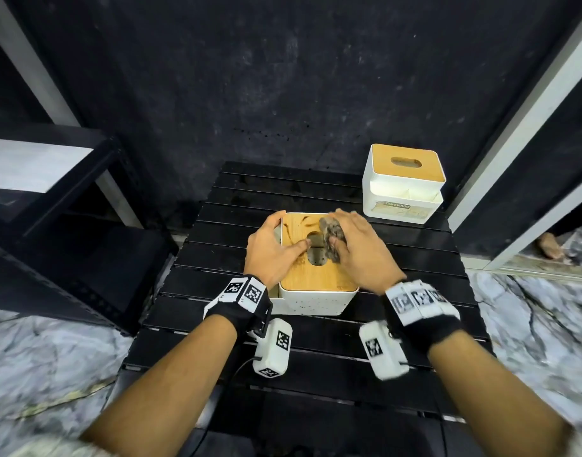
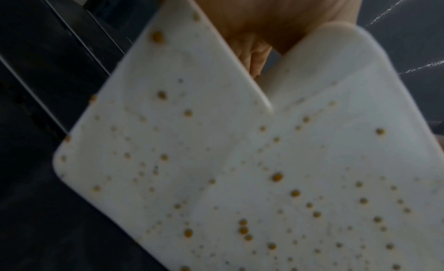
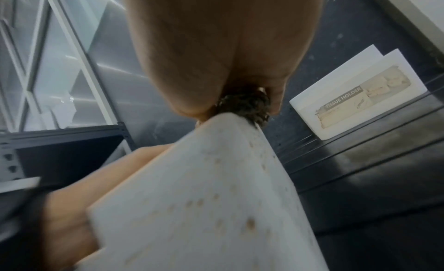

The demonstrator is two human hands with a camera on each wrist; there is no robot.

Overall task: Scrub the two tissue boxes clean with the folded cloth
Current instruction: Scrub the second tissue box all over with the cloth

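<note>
A white tissue box [image 1: 311, 301] with a wooden lid stands in the middle of the black slatted table [image 1: 415, 252]. Its white walls [image 2: 240, 180] carry many small brown spots, also seen on the near box [image 3: 204, 208] in the right wrist view. My left hand [image 1: 271, 247] grips the box's left side, thumb on the lid by the oval slot. My right hand [image 1: 352, 245] presses a dark crumpled cloth [image 1: 331, 234] onto the lid; the cloth [image 3: 245, 104] shows under the palm. A second tissue box [image 1: 403, 184] stands at the back right, also visible as the labelled box [image 3: 355, 96].
A dark wall rises right behind the table. A black metal shelf unit [image 1: 62, 199] stands to the left. Marble-patterned floor [image 1: 45, 357] lies on both sides, and a pale frame [image 1: 527, 153] leans at the right.
</note>
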